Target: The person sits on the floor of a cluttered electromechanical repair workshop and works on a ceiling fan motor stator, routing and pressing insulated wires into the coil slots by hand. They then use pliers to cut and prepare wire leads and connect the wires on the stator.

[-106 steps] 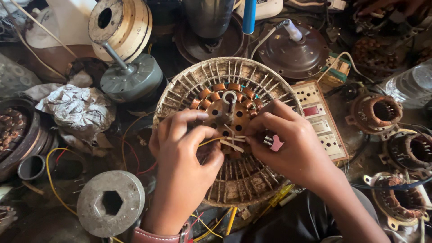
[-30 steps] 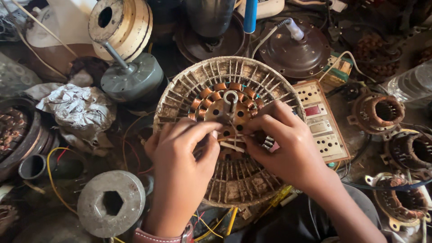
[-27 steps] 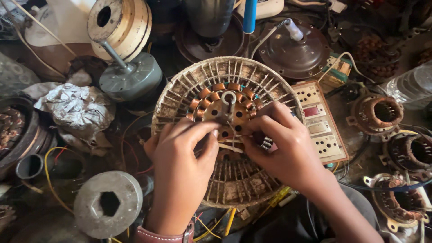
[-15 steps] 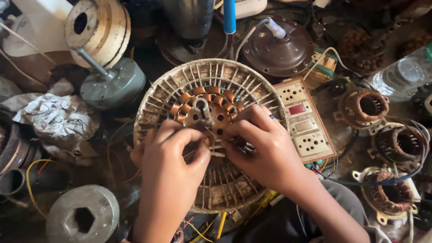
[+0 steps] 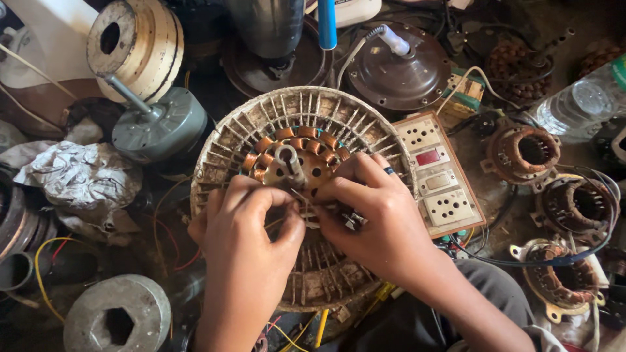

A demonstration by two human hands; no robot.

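We see a round slotted motor stator [image 5: 306, 130] lying flat at the centre of the cluttered workspace, with a ring of copper coils [image 5: 293, 145] around its metal hub. Thin pale wire leads [image 5: 312, 212] run out from the coils toward the near side, and both hands meet over them. Our left hand [image 5: 251, 241] is curled, its fingertips pressed together on the leads. Our right hand [image 5: 381, 221] closes thumb and forefinger on the same bundle just beside it, the two hands almost touching; the other fingers are bent loosely over the slots. To the right of the stator, touching its rim, lies a wooden switch-and-socket board [image 5: 440, 173]. Farther right sit several wound motor cores [image 5: 521, 153]. At the left lies a small grey motor [image 5: 160, 127] with a shaft, and crumpled foil [image 5: 81, 182] beside it.
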